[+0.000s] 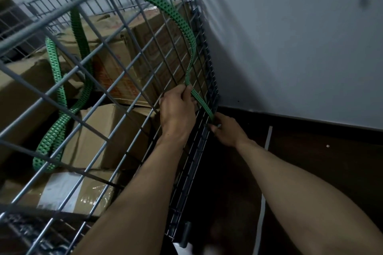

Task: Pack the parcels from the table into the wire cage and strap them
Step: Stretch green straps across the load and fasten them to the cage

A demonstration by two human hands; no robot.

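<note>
Head view: looking down along the side panel of the wire cage (68, 7), packed with cardboard parcels (107, 35) stacked in layers behind the mesh. Draped over the top rail and down among the boxes, a green strap (55, 60), perforated and ribbed, with a slack loop resting on a lower parcel. Gripping that strap with the left hand (178, 109), fingers curled round it against the outside of the mesh, near the cage's far corner. Pinching its free end just below with the right hand (226, 130), at the corner post and close above the dark floor (310, 161). Fingertips there partly hidden by wire, so the exact hold hard to confirm. No parcels visible outside the cage, and no table in view.

Judging by its bends: flexible along its length, yet springy enough to arch unsupported. Light, and unlikely to slip, thanks to the holes and ribs. Best taken near the end, flat between thumb and fingers, with the second hand close behind to keep tension while threading through the mesh. Likely to twist if pulled by one edge. Worth tightening gently, given soft, dented cardboard in places.
</note>
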